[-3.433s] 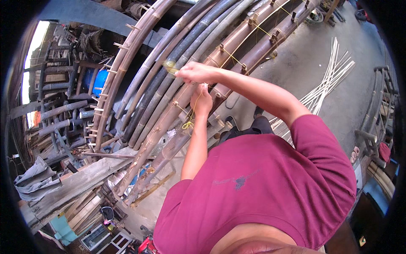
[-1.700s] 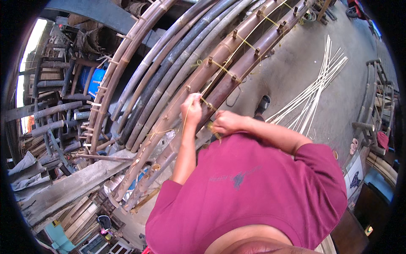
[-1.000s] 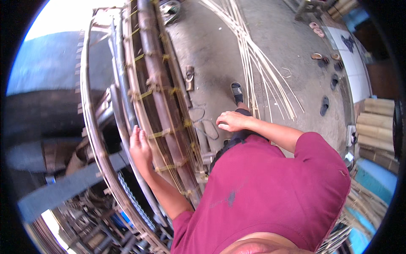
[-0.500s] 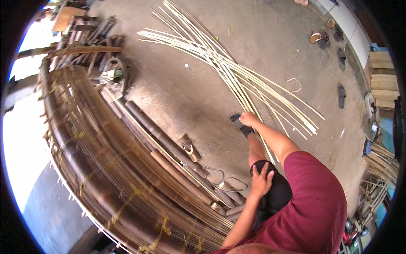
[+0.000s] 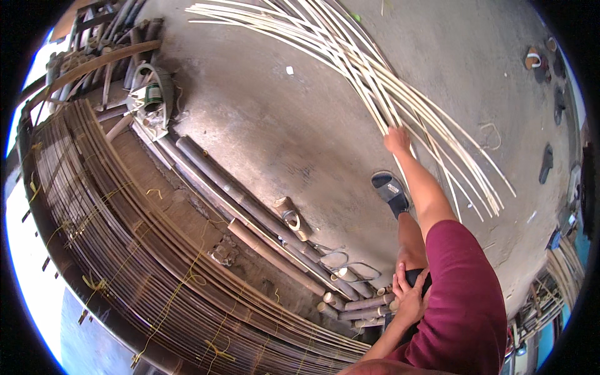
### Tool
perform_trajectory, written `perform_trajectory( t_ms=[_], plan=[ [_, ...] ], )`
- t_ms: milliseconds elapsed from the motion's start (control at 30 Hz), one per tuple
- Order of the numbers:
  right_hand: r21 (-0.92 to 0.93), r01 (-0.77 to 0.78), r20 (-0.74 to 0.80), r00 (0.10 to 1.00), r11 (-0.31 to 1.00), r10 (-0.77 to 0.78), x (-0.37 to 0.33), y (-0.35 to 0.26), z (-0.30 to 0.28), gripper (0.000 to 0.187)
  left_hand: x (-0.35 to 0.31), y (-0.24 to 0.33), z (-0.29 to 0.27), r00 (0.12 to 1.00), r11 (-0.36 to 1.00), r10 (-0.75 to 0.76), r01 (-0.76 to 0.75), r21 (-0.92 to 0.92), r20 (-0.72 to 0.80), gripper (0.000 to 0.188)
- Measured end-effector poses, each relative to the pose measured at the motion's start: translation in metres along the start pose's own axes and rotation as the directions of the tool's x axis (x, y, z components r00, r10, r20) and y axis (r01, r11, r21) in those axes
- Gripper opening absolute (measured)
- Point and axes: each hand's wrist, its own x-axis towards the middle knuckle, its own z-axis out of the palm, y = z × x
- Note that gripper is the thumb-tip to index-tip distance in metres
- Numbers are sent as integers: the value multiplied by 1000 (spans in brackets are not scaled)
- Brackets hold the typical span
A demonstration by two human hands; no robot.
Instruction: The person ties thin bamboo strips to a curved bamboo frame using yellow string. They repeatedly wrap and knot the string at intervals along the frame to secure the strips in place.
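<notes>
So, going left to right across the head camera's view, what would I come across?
Curved bamboo frame → bamboo poles on the floor → left hand on the knee → sandalled foot → right hand on the pale strips → scattered footwear.

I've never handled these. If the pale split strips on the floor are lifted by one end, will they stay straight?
Probably not: the pale strips are long, thin and already bowed, so they would likely sag and whip. They look light. Lying loose under the right hand, they may slide apart.
</notes>
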Motion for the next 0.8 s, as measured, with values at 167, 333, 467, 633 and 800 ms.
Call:
perform_trajectory(
  t_ms=[167,333,467,633,800],
  plan=[
    [590,131,-283,958,796,52,-94,-34,-66,33,-14,17,-22,990,997,-71,71,2,119,50],
    [718,356,-443,897,598,-2,-183,-101,-252,24,-34,-48,6,999,965,27,-35,-260,-36,54],
    [627,539,-570,809,562,-140,-219,-142,-373,23,-82,-92,-41,984,952,-59,6,-307,-165,59],
    [540,792,-728,610,285,-313,-308,-274,-485,32,-136,-75,-178,832,977,-24,-97,-188,-554,49],
    [675,736,-619,523,-56,-586,-466,-422,-521,32,-215,-3,-330,512,892,59,-413,-185,-857,43]
  ],
)
